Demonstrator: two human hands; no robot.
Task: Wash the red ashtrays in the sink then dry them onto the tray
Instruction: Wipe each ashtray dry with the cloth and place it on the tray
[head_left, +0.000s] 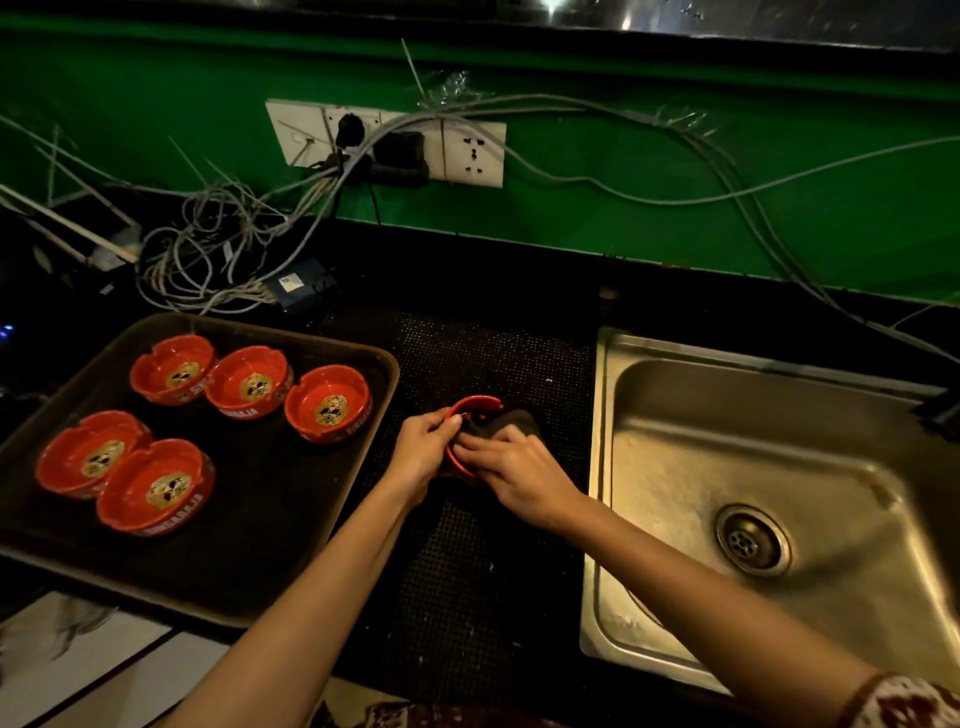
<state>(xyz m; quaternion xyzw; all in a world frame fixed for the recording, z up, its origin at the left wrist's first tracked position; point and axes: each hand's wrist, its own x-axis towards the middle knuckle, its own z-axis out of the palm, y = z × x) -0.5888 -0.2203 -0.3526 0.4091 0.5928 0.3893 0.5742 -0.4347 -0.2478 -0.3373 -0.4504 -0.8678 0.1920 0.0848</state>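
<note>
One red ashtray (470, 415) is gripped at its near-left rim by the left hand (423, 449), tilted on edge above the dark perforated mat (467, 582) between tray and sink. A dark cloth (511, 422) is pressed into its bowl by the right hand (511, 467), fingers flattened over the fabric. Both forearms are stretched forward from the lower edge. Five more red ashtrays (330, 402), each glossy with a gold emblem in the bowl, are set upright on the brown tray (291, 519) at left. The steel sink (779, 467) is seen at right on the tabletop (467, 270).
</note>
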